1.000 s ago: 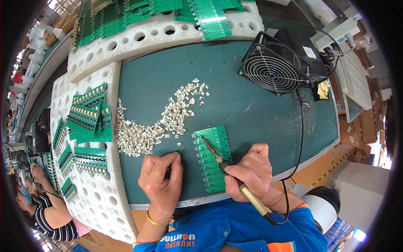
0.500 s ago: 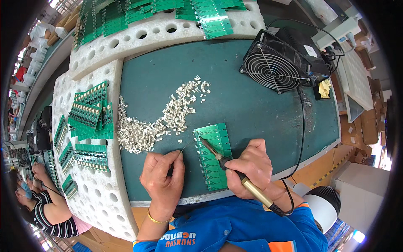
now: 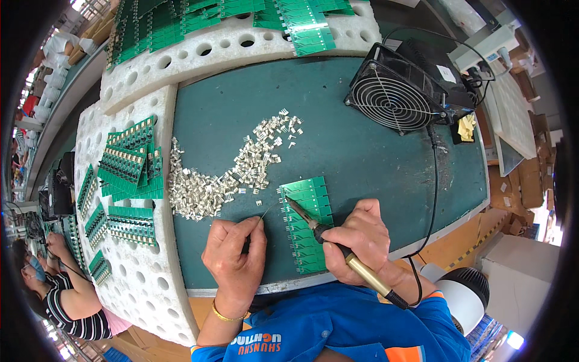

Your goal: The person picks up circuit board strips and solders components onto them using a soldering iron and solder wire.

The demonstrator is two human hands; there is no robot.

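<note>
A green circuit board panel lies flat on the dark green work mat near its front edge. My right hand is closed round a soldering iron with a brass-coloured handle, its tip resting at the panel's upper left edge. Between the thumb and finger of my left hand is a thin solder wire, whose far end reaches toward the iron's tip. Small white pin connectors lie in a heap beyond my left hand, trailing off to the right.
White foam boards with holes border the mat; finished-looking boards sit on the left one, bare green panels on the far one. A black fan stands at the back right, near a cable. Another person works at far left.
The soldering iron's tip has shifted very slightly up and left along the panel's edge. My left hand and the wire have barely moved.
</note>
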